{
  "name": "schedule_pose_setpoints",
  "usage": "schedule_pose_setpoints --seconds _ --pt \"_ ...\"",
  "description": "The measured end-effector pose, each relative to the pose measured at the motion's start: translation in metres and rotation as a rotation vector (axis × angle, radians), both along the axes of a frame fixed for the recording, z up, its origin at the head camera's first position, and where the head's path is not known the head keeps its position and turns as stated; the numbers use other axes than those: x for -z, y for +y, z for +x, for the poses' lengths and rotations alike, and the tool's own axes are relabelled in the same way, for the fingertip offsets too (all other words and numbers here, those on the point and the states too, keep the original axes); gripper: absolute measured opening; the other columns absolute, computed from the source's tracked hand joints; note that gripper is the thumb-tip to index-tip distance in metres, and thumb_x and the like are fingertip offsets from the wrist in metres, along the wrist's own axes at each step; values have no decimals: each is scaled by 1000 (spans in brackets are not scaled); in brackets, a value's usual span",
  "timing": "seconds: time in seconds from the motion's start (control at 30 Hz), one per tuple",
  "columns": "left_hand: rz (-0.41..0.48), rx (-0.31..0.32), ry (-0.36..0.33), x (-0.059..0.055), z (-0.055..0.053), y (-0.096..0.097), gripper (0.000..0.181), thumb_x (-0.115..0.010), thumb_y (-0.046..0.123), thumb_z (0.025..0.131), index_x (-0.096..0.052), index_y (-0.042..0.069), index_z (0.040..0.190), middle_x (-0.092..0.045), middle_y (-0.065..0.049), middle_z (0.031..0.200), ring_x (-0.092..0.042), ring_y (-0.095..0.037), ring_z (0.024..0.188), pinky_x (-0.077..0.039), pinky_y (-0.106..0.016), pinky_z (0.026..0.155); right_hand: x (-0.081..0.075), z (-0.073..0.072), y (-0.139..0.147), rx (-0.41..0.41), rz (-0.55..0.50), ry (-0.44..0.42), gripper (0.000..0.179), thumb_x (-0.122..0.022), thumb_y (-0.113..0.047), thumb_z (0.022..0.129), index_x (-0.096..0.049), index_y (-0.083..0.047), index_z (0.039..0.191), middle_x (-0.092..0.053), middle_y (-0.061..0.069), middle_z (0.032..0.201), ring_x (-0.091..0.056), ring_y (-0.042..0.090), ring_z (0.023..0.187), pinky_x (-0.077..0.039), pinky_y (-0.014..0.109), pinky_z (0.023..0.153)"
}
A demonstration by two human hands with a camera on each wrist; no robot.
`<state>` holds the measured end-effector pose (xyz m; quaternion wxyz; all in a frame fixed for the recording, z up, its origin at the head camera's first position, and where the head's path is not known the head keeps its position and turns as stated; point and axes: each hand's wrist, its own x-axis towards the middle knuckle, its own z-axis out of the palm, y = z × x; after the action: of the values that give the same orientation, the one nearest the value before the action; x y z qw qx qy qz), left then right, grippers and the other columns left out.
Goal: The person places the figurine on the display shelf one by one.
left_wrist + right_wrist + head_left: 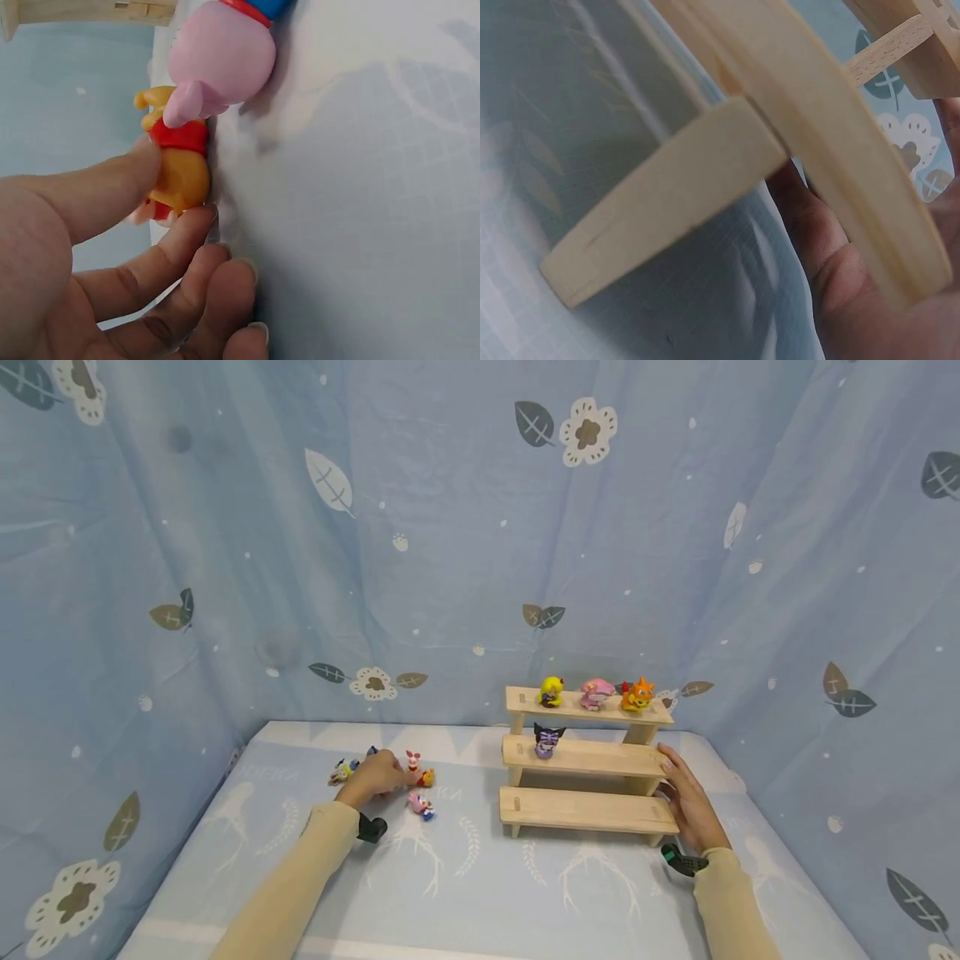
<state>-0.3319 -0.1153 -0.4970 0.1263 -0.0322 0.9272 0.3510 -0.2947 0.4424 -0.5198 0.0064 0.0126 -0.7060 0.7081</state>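
My left hand (378, 774) pinches a Winnie-the-Pooh figurine (184, 176) in a red shirt between thumb and fingers, low over the cloth. Beside it stands a small Piglet figurine (413, 760). Nearer me lies a pink-headed figurine (422, 806) with red and blue clothing, its head large in the left wrist view. At the right end of a three-tier wooden display stand (585, 810), my right hand (693, 806) grips the side, fingers at the middle board's end. Part of its thumb is hidden behind a board (855, 165) in the right wrist view.
On the top tier stand a yellow-haired figurine (551, 692), a pink one (597, 693) and an orange one (638, 695). A purple-and-black figurine (547, 741) stands on the middle tier. More figurines (344, 771) lie left of my left hand. A patterned blue curtain (450, 543) hangs behind.
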Motion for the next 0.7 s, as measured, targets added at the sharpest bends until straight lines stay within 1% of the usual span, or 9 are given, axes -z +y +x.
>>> schedule_pose_setpoints --seconds 0.1,0.17,0.3,0.37,0.47,0.57,0.7 --pt "13 -18 -10 1 0 0 40 -70 41 98 -58 4 91 -49 -5 64 -45 -20 57 -36 -30 54 1 0 0 10 -1 -8 60 -41 -42 112 -19 -27 166 -13 11 165 -40 19 128 -49 22 91" --pt "2 -19 -10 1 0 2 43 -68 45 98 -56 5 88 -46 -3 61 -42 -18 54 -34 -30 54 1 0 0 11 0 -10 61 -41 -43 112 -19 -27 166 -12 11 165 -39 21 129 -49 21 91" --pt "-13 -5 -1 -2 1 5 44 -71 44 97 -54 6 85 -44 -1 58 -37 -15 50 -32 -29 51 1 0 0 7 5 -6 63 -42 -44 111 -17 -25 166 -10 13 165 -35 25 133 -49 21 91" --pt "-8 -8 -3 -2 1 6 42 -71 42 96 -54 5 86 -45 -1 57 -38 -15 49 -32 -28 49 0 0 -1 3 7 -5 63 -42 -44 111 -17 -25 166 -10 14 166 -35 26 134 -49 20 91" --pt "21 -34 -21 -2 0 6 40 -73 40 95 -55 4 90 -47 -2 60 -40 -16 52 -33 -28 50 -1 0 -1 1 7 -4 63 -42 -44 111 -17 -26 166 -9 14 166 -35 26 134 -49 20 91" --pt "56 -58 -39 0 -2 6 39 -75 37 94 -56 3 94 -51 -4 63 -43 -17 54 -35 -28 51 -1 1 -1 -1 2 -7 63 -41 -44 111 -17 -27 166 -10 13 166 -37 24 132 -49 21 91" --pt "86 -81 -54 0 -2 7 38 -76 34 94 -56 2 94 -54 -7 66 -45 -18 56 -36 -28 51 -1 1 -1 -8 -4 -4 62 -41 -43 112 -17 -26 166 -12 12 165 -40 21 128 -49 22 91"
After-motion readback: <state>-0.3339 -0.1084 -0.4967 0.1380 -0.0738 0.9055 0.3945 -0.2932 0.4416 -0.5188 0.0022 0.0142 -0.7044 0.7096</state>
